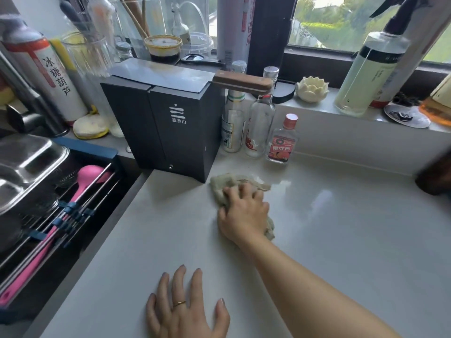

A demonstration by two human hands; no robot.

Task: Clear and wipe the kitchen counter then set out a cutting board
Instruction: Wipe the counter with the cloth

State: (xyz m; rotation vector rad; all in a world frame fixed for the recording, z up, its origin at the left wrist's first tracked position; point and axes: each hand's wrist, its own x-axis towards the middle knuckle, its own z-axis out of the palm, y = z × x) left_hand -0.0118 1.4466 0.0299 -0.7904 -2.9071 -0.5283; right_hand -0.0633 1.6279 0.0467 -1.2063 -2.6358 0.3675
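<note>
My right hand (pixel 242 212) presses down on a crumpled beige cloth (pixel 225 185) in the middle of the pale kitchen counter (pixel 341 240), just in front of a black box. The cloth sticks out beyond my fingers toward the box and under my wrist. A wet sheen lies on the counter to the right of the cloth. My left hand (pixel 185 306) rests flat on the counter near its front edge, fingers spread, holding nothing. No cutting board is in view.
A black box (pixel 168 128) stands at the back with a cleaver (pixel 185 75) lying on top. Three bottles (pixel 258 125) stand right of it. A sink (pixel 31 172) with a rack and pink ladle (pixel 70 208) is left. A spray bottle (pixel 366 74) stands on the windowsill.
</note>
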